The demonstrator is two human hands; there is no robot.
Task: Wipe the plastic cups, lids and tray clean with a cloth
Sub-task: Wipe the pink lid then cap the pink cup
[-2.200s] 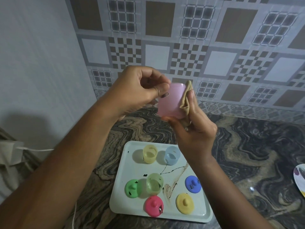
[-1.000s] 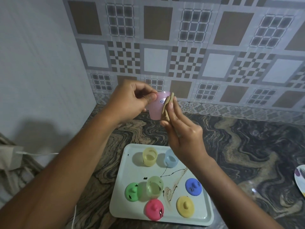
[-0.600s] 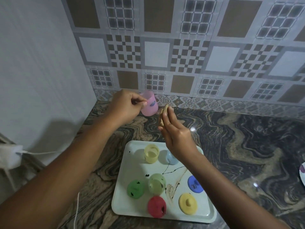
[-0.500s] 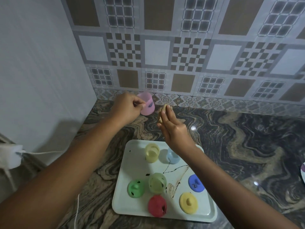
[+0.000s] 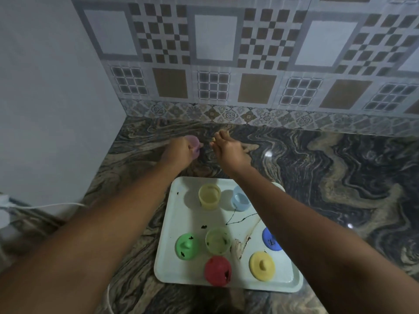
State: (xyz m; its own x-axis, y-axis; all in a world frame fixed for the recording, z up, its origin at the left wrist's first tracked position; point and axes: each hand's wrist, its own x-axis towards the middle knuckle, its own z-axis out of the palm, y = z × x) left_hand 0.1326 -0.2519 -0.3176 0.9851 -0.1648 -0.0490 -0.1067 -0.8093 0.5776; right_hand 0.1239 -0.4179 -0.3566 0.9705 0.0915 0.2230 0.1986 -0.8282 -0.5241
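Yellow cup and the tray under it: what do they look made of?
Yellow cup: probably translucent plastic; light shows through its wall, and the finish looks matte. Tray: pale, smooth, likely plastic or melamine, with a slight sheen and a rounded moulded rim; which of the two stays open.

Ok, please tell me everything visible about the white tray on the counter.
The white tray is a rounded rectangle with a low rim, seemingly plastic, lying flat on the marbled counter. It is dirty: a thin dark squiggle, a brown smear, dark specks. On it stand a yellow cup, a blue cup and a green cup; a green lid, a red lid, a yellow lid and a blue lid lie there too. The right forearm hides part of its right side.
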